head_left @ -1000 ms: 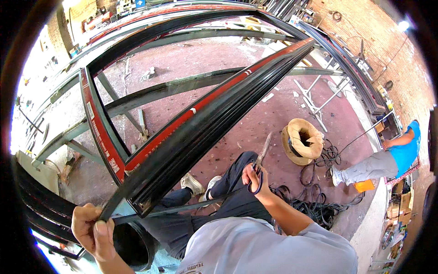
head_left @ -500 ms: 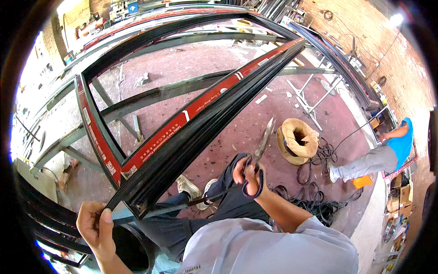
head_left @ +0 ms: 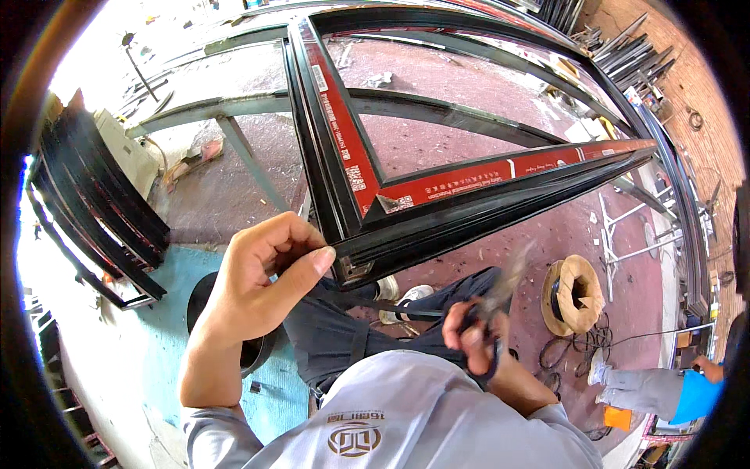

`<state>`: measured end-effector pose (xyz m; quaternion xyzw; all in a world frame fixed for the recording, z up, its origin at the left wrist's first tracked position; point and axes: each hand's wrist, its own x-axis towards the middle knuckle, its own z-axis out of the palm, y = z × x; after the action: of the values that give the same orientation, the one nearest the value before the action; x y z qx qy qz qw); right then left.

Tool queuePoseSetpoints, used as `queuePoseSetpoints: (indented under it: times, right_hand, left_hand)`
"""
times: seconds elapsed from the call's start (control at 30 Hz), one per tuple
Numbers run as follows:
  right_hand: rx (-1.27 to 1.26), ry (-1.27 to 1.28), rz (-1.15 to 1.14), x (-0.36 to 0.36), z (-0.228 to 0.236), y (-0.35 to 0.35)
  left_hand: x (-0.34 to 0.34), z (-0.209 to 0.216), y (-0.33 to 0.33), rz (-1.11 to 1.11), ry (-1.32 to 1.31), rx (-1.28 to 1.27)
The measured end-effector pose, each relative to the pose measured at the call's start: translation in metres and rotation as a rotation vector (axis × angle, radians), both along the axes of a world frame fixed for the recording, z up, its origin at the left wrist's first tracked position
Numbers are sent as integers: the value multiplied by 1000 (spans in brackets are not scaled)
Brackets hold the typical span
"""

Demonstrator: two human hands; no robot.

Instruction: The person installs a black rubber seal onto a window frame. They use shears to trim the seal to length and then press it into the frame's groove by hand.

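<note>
The black frame (head_left: pixel 469 215), faced with red film, lies on a grey steel rack (head_left: pixel 461 117), its near corner projecting toward the wearer; below are a reddish floor (head_left: pixel 226 207) and a blue mat (head_left: pixel 183 266). A paper-wrapped spool (head_left: pixel 595 295) stands on the floor beyond the frame's right-hand edge, near a co-worker in blue (head_left: pixel 695 397). The left hand (head_left: pixel 269 281) has thumb and forefinger at the frame's near corner; whether they grip it cannot be told. The right hand (head_left: pixel 475 336) grasps scissors (head_left: pixel 504 285), blades directed away from the wearer. Relative to half a second ago, the view has turned and the right hand is nearer that corner. Motion blur obscures the blade opening; the left forearm partly covers a black bucket (head_left: pixel 201 301); the dark rim cuts off the co-worker.
</note>
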<state>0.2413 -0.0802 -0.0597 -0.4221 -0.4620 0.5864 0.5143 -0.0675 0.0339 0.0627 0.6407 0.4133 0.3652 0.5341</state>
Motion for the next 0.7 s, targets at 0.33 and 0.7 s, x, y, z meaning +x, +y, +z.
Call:
queuePoseSetpoints:
  times: [0.33,0.7]
  right_hand:
    - [-84,-139,359,-48,23,0]
    - [76,-419,290,-69,29,13]
  left_hand:
    - [10,1,-6,77,-27,55]
    - [12,-1,-8,29,-17,36]
